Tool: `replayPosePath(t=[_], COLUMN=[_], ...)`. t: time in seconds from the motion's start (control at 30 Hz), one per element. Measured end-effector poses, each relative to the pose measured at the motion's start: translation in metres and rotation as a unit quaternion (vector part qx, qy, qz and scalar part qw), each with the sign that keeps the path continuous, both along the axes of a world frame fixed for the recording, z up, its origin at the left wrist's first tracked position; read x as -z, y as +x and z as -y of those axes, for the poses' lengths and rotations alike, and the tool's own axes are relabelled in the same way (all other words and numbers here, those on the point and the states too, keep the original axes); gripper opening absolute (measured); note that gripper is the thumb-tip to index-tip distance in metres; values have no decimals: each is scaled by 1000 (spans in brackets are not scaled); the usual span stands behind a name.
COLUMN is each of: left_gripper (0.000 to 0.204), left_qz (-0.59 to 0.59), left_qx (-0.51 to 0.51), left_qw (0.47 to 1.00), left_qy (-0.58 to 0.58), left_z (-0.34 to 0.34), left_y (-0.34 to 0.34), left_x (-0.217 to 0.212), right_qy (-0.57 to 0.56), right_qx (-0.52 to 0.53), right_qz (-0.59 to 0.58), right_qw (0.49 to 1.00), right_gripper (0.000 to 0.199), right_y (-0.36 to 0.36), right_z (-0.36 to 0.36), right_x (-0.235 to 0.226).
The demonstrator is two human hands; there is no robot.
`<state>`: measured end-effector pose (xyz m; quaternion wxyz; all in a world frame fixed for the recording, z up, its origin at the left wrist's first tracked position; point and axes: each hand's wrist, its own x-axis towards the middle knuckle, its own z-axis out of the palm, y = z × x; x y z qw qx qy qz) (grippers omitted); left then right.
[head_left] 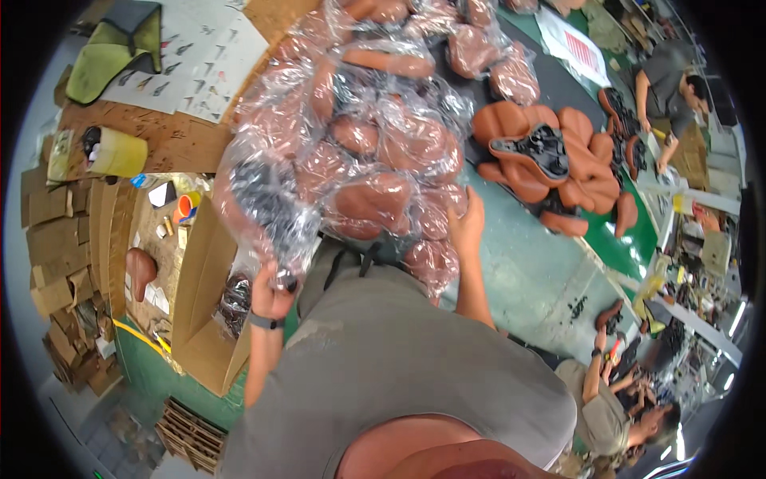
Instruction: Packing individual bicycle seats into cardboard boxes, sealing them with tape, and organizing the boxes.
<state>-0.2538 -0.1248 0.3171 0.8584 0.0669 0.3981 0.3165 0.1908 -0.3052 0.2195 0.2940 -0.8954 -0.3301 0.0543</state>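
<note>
The heap of plastic-bagged brown bicycle saddles (367, 136) lies on the green table (527, 271), its far end cut off by the frame's top. The left hand (271, 294), fingers clenched, grips a bagged saddle (255, 207) above the cardboard box (203, 295). The right hand (467, 219) presses against another bag, its fingertips hidden behind plastic.

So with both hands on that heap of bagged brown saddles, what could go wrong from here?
1. The left hand grips only a fold of the thin clear bag, so the plastic might tear.
2. The bagged saddles are piled high and loose against the right hand; some could slide off the green table.
3. The open cardboard box sits tilted by the table's edge, so a falling saddle may miss it.
</note>
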Motion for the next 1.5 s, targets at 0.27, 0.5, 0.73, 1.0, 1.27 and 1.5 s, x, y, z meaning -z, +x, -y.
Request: replayPosePath(t=[0.27, 0.5, 0.73, 1.0, 1.27, 1.5], left_gripper=[75, 81, 65, 54, 49, 41], left_qz=[0, -43, -113, -541, -330, -226], left_qx=[-124, -234, -389, -64, 455, 695], left_qw=[978, 948, 874, 834, 813, 650], left_qy=[165, 210, 271, 87, -150, -208], left_z=[117, 169, 155, 43, -118, -177], left_y=[-31, -77, -214, -387, -535, -512], left_x=[-21, -21, -31, -102, 215, 409], right_qy=[-96, -374, 38, 228, 119, -74], right_qx=[-245, -114, -257, -116, -273, -542], right_qz=[71, 117, -45, -13, -417, -165], right_qw=[962, 913, 965, 967, 859, 821], right_gripper=[71, 113, 76, 73, 91, 49], right_y=[60, 14, 100, -86, -340, -613], right_z=[-234, -328, -228, -166, -259, -349], right_x=[-31, 68, -21, -218, -172, 46])
